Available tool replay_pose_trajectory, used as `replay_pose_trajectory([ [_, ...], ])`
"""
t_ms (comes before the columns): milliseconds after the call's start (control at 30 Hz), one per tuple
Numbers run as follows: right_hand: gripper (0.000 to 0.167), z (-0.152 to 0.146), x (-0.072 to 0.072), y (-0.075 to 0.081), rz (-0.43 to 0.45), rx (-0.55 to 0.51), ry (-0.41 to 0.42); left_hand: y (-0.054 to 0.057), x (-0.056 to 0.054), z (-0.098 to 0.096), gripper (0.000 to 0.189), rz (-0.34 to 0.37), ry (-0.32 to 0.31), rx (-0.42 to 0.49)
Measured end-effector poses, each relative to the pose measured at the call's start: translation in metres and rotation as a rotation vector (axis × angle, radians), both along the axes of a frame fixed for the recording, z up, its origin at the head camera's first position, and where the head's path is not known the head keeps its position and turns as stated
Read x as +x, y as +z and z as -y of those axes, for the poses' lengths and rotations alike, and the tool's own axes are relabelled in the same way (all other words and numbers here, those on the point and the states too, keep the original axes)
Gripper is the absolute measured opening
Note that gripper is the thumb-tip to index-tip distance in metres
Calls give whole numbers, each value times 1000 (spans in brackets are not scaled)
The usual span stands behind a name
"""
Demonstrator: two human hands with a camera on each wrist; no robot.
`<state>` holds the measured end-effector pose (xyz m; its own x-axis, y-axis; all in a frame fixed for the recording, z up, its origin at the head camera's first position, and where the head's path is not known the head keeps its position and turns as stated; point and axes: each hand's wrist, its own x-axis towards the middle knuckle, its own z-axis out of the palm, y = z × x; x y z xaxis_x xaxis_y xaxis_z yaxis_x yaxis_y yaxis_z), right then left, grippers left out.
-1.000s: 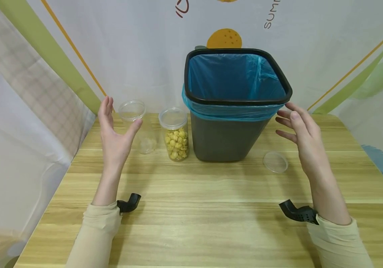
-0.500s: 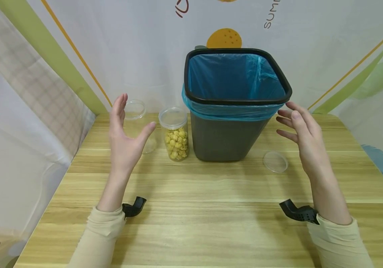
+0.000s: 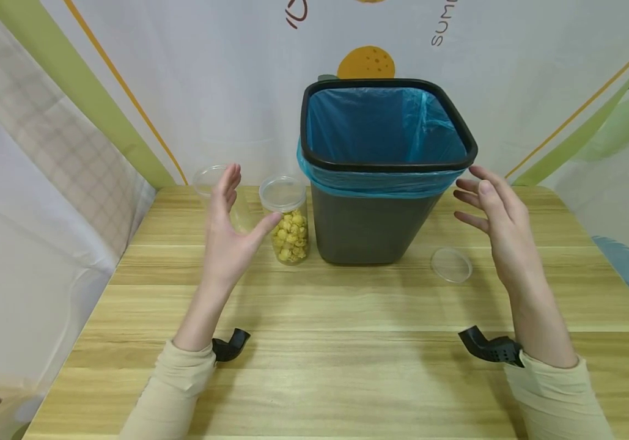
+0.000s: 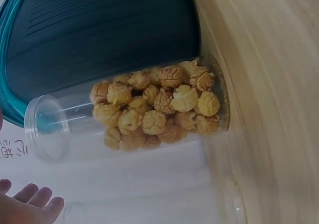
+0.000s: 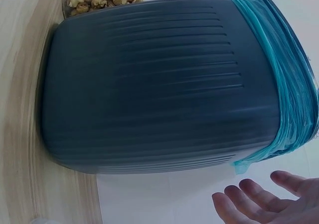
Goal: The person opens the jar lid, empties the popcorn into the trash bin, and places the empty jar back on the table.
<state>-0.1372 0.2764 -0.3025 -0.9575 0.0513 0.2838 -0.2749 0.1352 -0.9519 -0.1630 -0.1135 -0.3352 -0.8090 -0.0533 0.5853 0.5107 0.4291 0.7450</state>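
Observation:
My left hand is raised with thumb and fingers spread, holding nothing. It hovers in front of a tall clear plastic jar, partly hiding it. Just right of the thumb stands a capped clear jar of popcorn; in the left wrist view the popcorn fills its lower part, apart from the fingertips. My right hand, fingers loosely bent and holding nothing, is beside the right side of a dark grey trash can. Whether its fingertips touch the rim is unclear; the right wrist view shows a gap.
A blue bag lines the can and folds over under its black rim. On the wooden table, right of the can, lies a round clear lid. A printed white curtain hangs behind the things.
My left hand has moved right, from the left of the tall clear jar to in front of it, nearer the popcorn jar. The right hand stays nearly still.

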Motion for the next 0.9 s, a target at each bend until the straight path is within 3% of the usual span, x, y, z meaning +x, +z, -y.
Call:
replay_pose_trajectory([
  [300,50,0,0,0,6,17,-11,-10,-5,-5,96,75,-37,-11],
  [900,51,0,0,1,8,23,-11,-26,-14,-6,106,350,-114,-19],
])
